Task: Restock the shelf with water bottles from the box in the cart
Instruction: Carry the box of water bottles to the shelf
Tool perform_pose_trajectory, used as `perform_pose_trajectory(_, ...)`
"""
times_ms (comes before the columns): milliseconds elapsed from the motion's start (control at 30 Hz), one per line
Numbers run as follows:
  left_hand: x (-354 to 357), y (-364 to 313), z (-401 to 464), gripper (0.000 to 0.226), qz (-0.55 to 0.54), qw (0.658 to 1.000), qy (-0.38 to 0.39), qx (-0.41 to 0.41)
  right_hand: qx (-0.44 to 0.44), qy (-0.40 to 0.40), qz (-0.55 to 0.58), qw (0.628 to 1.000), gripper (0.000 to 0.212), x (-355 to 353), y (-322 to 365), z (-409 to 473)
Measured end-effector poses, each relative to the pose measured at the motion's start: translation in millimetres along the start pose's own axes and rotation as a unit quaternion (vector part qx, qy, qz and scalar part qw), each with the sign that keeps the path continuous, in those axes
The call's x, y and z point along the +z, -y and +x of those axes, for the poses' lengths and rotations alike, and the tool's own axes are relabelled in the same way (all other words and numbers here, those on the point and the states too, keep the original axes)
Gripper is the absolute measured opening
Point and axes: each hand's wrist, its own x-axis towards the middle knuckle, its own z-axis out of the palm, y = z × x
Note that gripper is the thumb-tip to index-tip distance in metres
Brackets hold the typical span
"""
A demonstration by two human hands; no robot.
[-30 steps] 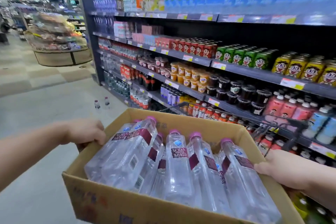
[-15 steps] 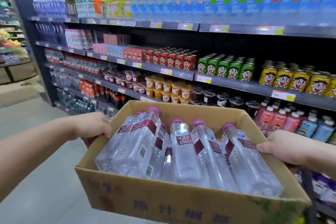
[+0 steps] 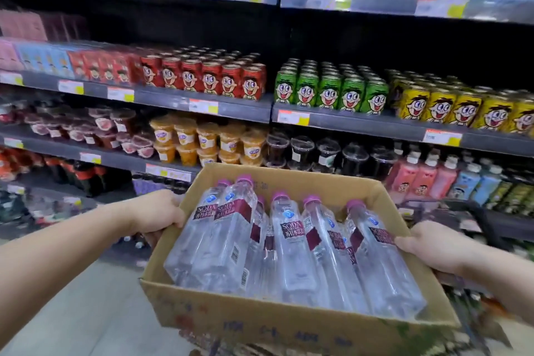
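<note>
I hold an open cardboard box (image 3: 289, 329) in front of me, above the floor. Several clear water bottles (image 3: 289, 243) with purple caps and maroon labels lie on their sides inside it. My left hand (image 3: 156, 212) grips the box's left wall, fingers curled under the edge. My right hand (image 3: 427, 248) grips the right wall with the thumb over the rim. The shelf unit (image 3: 202, 108) faces me, its tiers full of drinks.
Red, green and yellow cartoon cans (image 3: 332, 92) fill the middle tier, fruit cups (image 3: 208, 141) and dark jelly cups the one below. Pink and blue bottles (image 3: 433, 179) stand at the right. A dark cart handle (image 3: 476, 214) shows behind my right hand. Pale floor lies at the lower left.
I have turned to the right and come closer to the shelves; the aisle and far displays have left view. Both hands keep their hold on the box.
</note>
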Motion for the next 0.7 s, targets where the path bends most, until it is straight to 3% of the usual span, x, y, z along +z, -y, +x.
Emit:
perform_pose_trajectory(133, 2.6, 3.9, 85.5, 0.011, 0.013, 0.998, 0.054, -0.001, 0.058, 0.01, 0.023, 0.998, 0.04, 33.1, 11.4, 41.2)
perform_pose_trajectory(200, 11.6, 10.5, 122.0, 0.023, 0.03, 0.995, 0.095, -0.001, 0.08, 0.017, 0.052, 0.995, 0.038, 47.2, 14.0, 56.2)
perform_pose_trajectory(333, 47.7, 24.4, 185.1, 0.014, 0.049, 0.993, 0.104, 0.005, 0.12, 0.036, 0.062, 0.99, 0.042, 82.5, 5.7, 94.9)
perform_pose_trajectory(500, 94.3, 54.0, 237.4, 0.014, 0.059, 0.985, 0.162, -0.023, 0.144, 0.071, 0.029, 0.987, 0.049, 139.9, -10.8, 136.9)
perform_pose_trajectory(700, 148.4, 100.4, 276.1, 0.012, 0.087, 0.977, 0.18, -0.069, 0.137, 0.109, 0.029, 0.984, 0.039, 214.6, -24.9, 166.8)
